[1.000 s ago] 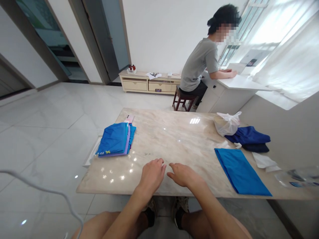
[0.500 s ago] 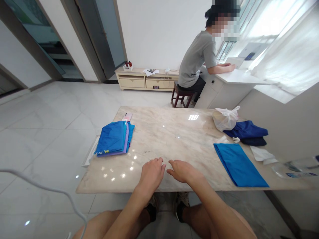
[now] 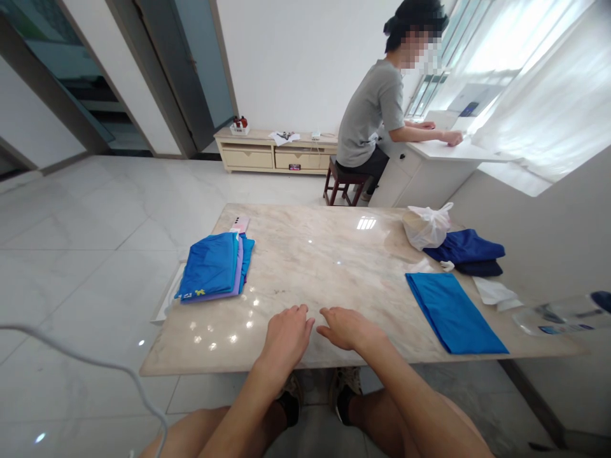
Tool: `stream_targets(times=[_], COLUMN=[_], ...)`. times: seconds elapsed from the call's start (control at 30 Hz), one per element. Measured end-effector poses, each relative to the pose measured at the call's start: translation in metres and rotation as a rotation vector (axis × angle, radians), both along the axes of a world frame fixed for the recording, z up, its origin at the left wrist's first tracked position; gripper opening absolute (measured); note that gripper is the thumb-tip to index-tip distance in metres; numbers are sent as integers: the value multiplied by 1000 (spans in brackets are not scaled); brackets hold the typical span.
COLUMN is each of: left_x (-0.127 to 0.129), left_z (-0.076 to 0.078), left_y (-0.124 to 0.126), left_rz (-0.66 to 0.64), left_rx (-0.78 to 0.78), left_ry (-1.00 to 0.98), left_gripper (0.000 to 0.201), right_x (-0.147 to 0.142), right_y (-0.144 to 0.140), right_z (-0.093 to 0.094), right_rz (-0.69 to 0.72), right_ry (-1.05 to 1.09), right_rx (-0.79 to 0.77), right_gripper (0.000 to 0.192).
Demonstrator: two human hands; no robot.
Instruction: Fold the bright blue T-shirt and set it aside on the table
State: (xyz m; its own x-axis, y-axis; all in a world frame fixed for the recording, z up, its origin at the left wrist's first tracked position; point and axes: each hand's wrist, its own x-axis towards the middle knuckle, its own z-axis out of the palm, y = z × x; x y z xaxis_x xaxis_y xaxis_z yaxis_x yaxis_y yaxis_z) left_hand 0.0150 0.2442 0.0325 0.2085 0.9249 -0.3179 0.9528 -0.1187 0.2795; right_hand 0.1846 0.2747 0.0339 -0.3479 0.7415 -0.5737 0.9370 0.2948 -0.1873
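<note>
My left hand (image 3: 287, 335) is at the near middle of the marble table (image 3: 305, 254), palm down with its fingers out and holding nothing. Close beside it, a small gap away, my right hand (image 3: 347, 328) is also palm down, fingers extended, with nothing in it. On the left of the tabletop lies a stack of folded blue and purple cloths (image 3: 210, 264). A single folded blue cloth (image 3: 456, 313) lies flat to the right of my right hand. Neither hand touches any cloth.
A pink phone (image 3: 240, 224) lies behind the stack. At the right are a tied white plastic bag (image 3: 426, 227), dark blue fabric (image 3: 470, 249), white tissue (image 3: 494, 292) and a clear bottle (image 3: 563, 315). Beyond, a person (image 3: 370, 114) sits at a white counter (image 3: 458, 151).
The whole view has shifted slightly. My hands keep the same pose over the table. The seated person's one hand has moved outward along the counter, apart from the other.
</note>
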Motion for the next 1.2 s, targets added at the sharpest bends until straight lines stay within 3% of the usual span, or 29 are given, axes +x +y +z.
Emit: stream_targets(times=[0.53,0.73,0.83,1.03,1.2], left_x=[-3,-15,-36,-108,-150], left_z=[5,-4,-13,-32,-56], left_y=[-3,-2,7,34,51], left_rz=[-25,-61,2,309,489], left_rx=[-32,-42,31,281,313], left_ry=[34,-1,-23,85,143], left_gripper=[34,37,37,57,66], right_x=[0,6,13,22,19], right_y=[1,2,4,11,8], right_z=[0,-9,-21,-44,-46], right_rz=[9,35,45,53,69], right_ry=[-30,-26,-28,0,16], right_rx=[-7,-17,-13,34,46], right_gripper=[54,55,56,59,55])
